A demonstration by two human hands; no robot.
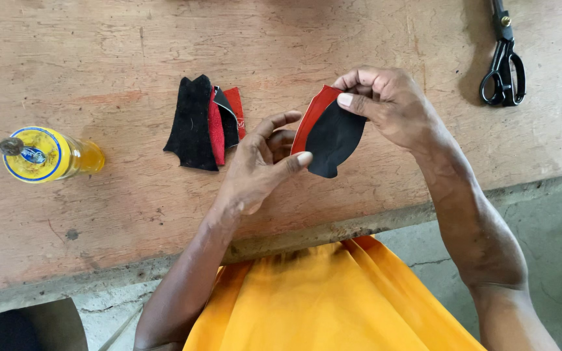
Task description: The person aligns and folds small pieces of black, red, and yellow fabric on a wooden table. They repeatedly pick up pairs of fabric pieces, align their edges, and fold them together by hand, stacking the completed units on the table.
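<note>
While right hand (385,104) and left hand (261,166) pinch black-and-red leather piece (330,133) above bench (99,58) front edge, layers risk slipping askew.

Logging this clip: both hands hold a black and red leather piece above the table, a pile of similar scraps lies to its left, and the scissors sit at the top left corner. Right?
Not quite. The head view shows the scissors at the top right corner, not the left. The rest holds: the left hand and right hand hold the leather piece, with the scraps to its left on the table.

Both hands (261,166) (385,104) raised together, fingers pinched
</note>
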